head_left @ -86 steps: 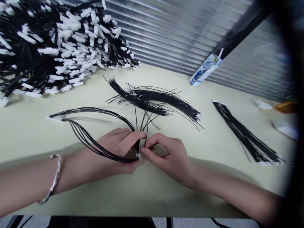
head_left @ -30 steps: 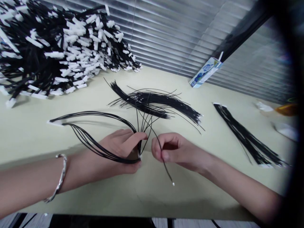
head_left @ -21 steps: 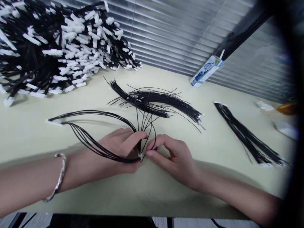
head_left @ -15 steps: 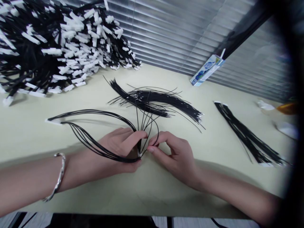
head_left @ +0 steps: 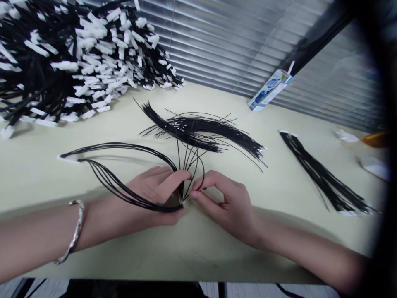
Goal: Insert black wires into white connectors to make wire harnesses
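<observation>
Closest in, both forearms come over the front edge of the pale tabletop, and there's a silver bracelet on the left wrist. The left hand is closed on a wire harness, thumb and forefinger pinching one end of it near the front middle of the tabletop. The black strands swing out to the left in two arcs and end at a flat white connector lying on the surface, and a few loose strands fan up from the pinch.

The right hand sits just beside the left, fingertips nearly touching it. Its thumb and forefinger are pinched narrow on a single black wire, which curls in a small loop above the fingers. What's right at the pinch point is too small to make out.

Behind the hands is a loose pile of cut black wires with shiny tips, spread across the middle. Well off to the right, a straighter bundle of black wires lies diagonally. Past that, at the right edge, are some white scraps and an orange thing, both blurry.

Far back left there's a huge heap of black wires with white connectors. At the very back a small blue and white carton leans against the closed blinds
</observation>
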Demonstrator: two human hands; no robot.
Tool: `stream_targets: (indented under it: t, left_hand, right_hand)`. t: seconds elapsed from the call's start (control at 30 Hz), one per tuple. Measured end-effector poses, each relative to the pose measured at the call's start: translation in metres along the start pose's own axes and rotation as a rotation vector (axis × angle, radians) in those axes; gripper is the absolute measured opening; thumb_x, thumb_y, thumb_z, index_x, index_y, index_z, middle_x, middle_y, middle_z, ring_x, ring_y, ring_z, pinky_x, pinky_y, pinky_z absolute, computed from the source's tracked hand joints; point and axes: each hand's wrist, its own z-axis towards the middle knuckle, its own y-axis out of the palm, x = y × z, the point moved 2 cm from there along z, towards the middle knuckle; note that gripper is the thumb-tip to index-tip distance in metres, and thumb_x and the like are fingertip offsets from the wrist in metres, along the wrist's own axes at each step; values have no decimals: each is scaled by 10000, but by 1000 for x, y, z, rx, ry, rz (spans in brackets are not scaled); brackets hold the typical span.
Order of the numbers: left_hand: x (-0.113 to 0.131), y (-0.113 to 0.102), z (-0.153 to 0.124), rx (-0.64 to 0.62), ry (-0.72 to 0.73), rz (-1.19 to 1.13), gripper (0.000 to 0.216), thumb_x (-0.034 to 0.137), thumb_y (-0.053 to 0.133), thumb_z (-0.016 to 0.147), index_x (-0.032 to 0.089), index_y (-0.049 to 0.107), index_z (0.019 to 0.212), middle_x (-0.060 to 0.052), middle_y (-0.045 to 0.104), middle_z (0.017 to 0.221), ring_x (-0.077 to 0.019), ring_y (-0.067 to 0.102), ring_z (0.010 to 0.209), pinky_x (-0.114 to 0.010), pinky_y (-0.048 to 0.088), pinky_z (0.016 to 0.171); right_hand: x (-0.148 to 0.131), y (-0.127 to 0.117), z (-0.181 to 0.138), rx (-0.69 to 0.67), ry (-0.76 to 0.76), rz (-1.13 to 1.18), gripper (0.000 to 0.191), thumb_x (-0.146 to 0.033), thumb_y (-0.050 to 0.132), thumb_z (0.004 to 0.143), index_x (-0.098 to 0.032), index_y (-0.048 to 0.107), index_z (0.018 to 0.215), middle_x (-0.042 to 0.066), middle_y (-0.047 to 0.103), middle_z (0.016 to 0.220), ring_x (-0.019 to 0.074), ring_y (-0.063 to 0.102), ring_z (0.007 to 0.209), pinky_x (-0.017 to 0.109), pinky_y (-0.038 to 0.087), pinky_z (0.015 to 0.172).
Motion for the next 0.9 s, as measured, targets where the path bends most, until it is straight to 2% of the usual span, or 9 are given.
stream_targets:
  t: [0.27,0.4,0.53,0.77,0.9]
  left_hand:
    - [3,-1,1,21,35,4,308,215,536,800,155,449,1089,-72,637,933,-201,576,840,-314,449,761]
    - [5,-2,2,21,21,11,256,221,503,810,172,458,1058,-38,626,865,-184,566,778,-308,442,728]
    - [5,-2,2,9,-4,-8,312,235,511,803,173,454,1103,-34,619,870,-189,570,803,-313,445,742]
    - [0,2,-1,40,7,1,407,258,528,795,176,420,1178,-49,608,910,-206,571,840,-331,458,750]
    - [-2,3,-2,28,4,2,405,276,541,804,182,416,1177,-46,606,914,-208,566,845,-340,459,759]
  right_hand:
    - [-2,-1,1,-40,-5,26,67,-169,610,865,-192,547,868,-24,622,828,72,580,781,173,453,702]
    - [0,1,1,-122,-10,1,44,-194,616,867,-187,572,874,-16,613,811,94,577,790,205,461,717]
    - [4,3,0,-150,-8,-32,4,-193,592,882,-191,590,879,1,621,814,122,581,787,245,477,723]
    - [4,6,-3,-97,-193,-116,102,-158,504,925,-180,583,864,12,651,802,127,566,757,276,471,735]
    - [4,6,-4,-87,-218,-145,130,-144,477,934,-175,581,863,15,662,814,128,561,761,277,465,741]
